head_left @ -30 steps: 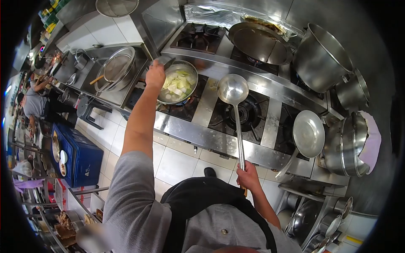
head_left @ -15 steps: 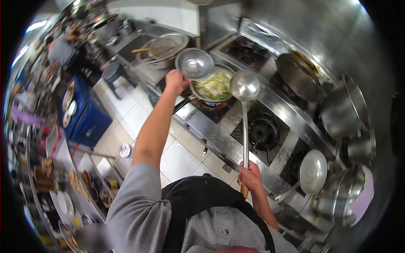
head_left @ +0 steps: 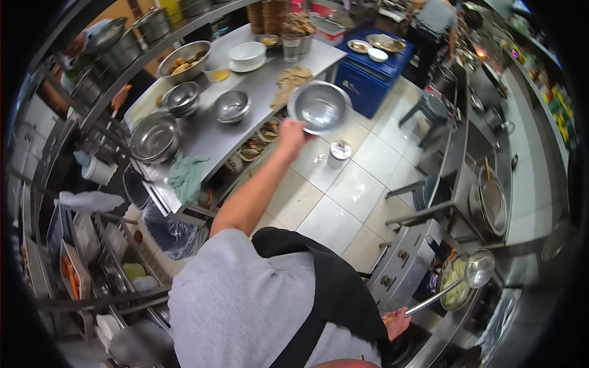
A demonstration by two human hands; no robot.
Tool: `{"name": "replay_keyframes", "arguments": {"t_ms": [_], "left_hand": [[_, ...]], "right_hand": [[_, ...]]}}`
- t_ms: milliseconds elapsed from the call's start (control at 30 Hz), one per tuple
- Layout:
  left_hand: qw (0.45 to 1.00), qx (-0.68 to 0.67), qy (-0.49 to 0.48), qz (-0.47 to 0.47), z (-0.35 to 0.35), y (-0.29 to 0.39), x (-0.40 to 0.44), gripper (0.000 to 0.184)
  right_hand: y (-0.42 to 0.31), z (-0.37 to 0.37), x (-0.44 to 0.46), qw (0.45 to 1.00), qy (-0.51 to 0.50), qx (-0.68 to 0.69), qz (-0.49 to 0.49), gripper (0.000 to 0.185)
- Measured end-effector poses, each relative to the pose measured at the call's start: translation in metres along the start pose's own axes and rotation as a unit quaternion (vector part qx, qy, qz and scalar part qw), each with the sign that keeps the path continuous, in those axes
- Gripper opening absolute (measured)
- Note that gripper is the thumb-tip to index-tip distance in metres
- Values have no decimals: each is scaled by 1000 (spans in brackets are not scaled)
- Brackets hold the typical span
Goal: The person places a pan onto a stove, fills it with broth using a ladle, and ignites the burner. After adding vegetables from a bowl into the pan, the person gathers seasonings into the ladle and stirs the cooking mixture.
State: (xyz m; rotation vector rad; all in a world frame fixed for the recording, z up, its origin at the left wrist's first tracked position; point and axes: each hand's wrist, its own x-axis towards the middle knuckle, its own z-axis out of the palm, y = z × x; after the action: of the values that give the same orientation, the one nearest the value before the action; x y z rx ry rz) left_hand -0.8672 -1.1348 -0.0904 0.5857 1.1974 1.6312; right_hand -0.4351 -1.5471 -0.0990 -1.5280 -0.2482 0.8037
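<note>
My left hand (head_left: 292, 138) grips the rim of a shiny metal bowl (head_left: 319, 107), held out over the floor beside the steel worktable. Nothing shows inside this bowl. The long handle of a ladle (head_left: 480, 270) is closed in my right hand (head_left: 397, 323), at the lower right. The ladle's head hangs at the right edge of a pan with pale green chopped vegetables (head_left: 455, 285) on the stove. Whether the ladle touches the pan, I cannot tell.
The steel worktable (head_left: 254, 138) carries stacked metal bowls (head_left: 232, 106), white plates (head_left: 247, 54) and a tan cloth (head_left: 291, 84). A white tub (head_left: 339, 153) stands on the tiled floor. Beyond are a blue chest (head_left: 366, 86), grey stools (head_left: 424, 113) and another person (head_left: 434, 30).
My view has swung left from the stove to the worktable. My left hand has carried the metal bowl away from the pan toward that table. The ladle stays near the pan.
</note>
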Motion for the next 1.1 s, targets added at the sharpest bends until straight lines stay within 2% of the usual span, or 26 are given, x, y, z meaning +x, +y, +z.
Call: {"name": "replay_keyframes", "arguments": {"t_ms": [33,167,233,267,333,367,433,467,500,533,567,600,633,667,733,800,867,933,967,1000,1033,1067,1100], "left_hand": [[998,-50,29,18,-26,38,-3,14],[949,-168,208,166,-140,102,76,23],[928,-168,246,224,-184,131,104,23],[911,-187,285,234,-202,140,120,21],[883,-250,357,176,-222,159,139,20],[887,-287,323,163,-236,155,153,21],[940,-262,200,84,-231,141,157,20],[979,-167,80,86,-215,124,149,14],[991,-63,89,73,-177,113,126,9],[993,-65,54,84,-143,91,104,10],[993,89,-67,22,-125,65,90,13],[980,123,-149,41,-104,26,75,14],[949,172,-265,-3,-87,-5,54,17],[896,258,-348,101,-75,-59,37,16],[769,333,-530,128,-49,-67,-28,22],[677,321,-655,95,-25,-53,-85,31],[640,224,-688,259,5,-60,-132,44],[583,165,-729,318,53,-46,-172,53],[521,119,-770,349,66,-41,-186,53],[463,67,-799,379,68,-36,-205,53],[391,31,-832,392,71,-29,-225,47],[323,-4,-853,411,71,-29,-241,42],[259,-16,-897,359,67,-52,-248,37]], "right_hand": [[-3,12,-1,1000,6,-1,-7,12],[-5,55,0,999,-9,-15,-35,13],[-3,81,-9,999,-7,-15,-40,16],[-1,92,-15,999,-3,-14,-43,18],[6,110,-28,999,3,-15,-46,20],[12,116,-33,999,2,-15,-39,19],[28,130,-46,999,7,-13,-31,19],[35,135,-54,999,-8,-14,-34,17],[40,141,-62,999,-22,-16,-37,16],[44,147,-74,999,-11,-18,-35,16],[46,156,-86,1000,-5,-20,-21,20],[48,164,-98,1000,6,-19,-9,24],[49,171,-112,999,27,-15,-9,24],[49,177,-129,1000,19,-21,7,21],[45,183,-163,999,29,-24,32,15],[37,186,-194,992,70,-39,93,15],[28,175,-219,990,38,-33,135,13],[-12,179,-223,977,38,-37,208,14],[-9,178,-229,980,14,17,198,16],[-8,181,-241,975,30,1,221,23],[-11,190,-250,968,60,64,233,26],[-2,191,-255,974,37,103,200,29],[2,198,-257,972,46,145,180,31]]}}
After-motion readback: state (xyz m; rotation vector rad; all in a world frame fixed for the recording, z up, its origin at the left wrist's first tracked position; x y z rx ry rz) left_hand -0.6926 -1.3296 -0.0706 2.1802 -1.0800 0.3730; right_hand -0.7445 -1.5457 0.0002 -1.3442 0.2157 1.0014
